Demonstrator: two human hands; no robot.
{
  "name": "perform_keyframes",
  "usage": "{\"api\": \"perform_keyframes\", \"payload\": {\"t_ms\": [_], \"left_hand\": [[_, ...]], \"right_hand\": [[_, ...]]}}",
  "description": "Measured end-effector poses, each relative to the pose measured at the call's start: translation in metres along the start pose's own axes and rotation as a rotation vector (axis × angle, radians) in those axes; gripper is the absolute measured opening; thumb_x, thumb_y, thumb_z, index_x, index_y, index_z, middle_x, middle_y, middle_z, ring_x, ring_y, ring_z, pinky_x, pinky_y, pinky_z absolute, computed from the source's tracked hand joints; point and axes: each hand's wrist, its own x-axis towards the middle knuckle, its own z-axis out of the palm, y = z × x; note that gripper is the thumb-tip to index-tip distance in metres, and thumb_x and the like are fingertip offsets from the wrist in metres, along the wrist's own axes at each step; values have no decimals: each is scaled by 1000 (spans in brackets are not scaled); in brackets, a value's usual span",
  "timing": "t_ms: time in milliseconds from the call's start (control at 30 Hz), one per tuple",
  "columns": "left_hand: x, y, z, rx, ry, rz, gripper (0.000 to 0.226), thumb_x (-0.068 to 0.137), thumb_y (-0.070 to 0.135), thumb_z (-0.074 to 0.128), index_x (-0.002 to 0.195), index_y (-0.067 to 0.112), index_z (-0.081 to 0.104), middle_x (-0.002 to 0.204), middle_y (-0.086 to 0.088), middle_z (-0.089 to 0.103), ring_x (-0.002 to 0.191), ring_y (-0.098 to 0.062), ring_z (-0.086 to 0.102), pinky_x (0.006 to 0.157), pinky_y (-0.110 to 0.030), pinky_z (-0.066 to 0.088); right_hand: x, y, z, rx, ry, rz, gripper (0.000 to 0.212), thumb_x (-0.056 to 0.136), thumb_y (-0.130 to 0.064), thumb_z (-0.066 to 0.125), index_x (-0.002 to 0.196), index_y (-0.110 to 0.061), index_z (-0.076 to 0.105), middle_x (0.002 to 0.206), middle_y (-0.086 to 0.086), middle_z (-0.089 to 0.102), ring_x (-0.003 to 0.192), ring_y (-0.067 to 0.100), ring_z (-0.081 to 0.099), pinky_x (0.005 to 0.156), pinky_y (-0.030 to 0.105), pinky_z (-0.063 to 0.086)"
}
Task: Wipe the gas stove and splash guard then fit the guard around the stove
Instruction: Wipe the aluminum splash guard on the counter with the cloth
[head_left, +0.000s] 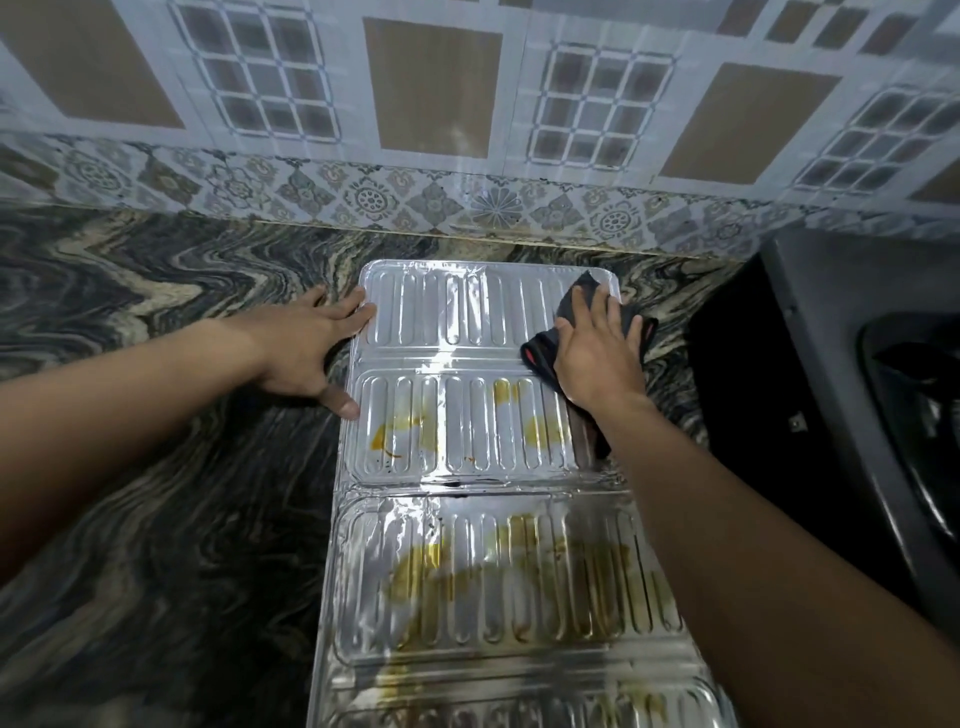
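Observation:
A shiny ribbed foil splash guard (467, 457) lies flat on the marbled counter, its panels running from the wall toward me. Yellow-brown stains mark the middle and near panels. My left hand (306, 348) rests flat with fingers spread against the guard's left edge at the far panel. My right hand (597, 348) presses a dark cloth (540, 356) onto the far panel's right side. The black gas stove (810, 374) stands at the right, partly out of frame.
The dark swirled stone counter (156, 415) stretches to the left of the guard. A patterned tiled wall (467, 130) rises right behind the guard's far edge. The stove's burner area (924, 415) sits at the right border.

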Motion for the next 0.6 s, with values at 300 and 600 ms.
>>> {"api": "perform_keyframes", "payload": {"t_ms": [300,600], "left_hand": [[4,-7,4,-8,-11,12,151,33,105,43,150,37,-25,148,16,-34,152,-35,-6,117,-59,23],[-7,-7,19,-64,-27,19,140,45,98,49,153,37,-16,161,5,-24,150,-37,-13,122,-54,5]], "right_hand": [[-85,11,-6,221,-81,-66,63,103,-16,35,158,-13,5,166,5,7,153,18,-2,122,46,-9],[-99,5,9,55,3,0,55,105,-43,16,157,-28,10,166,4,5,152,24,-6,118,56,-13]]}}
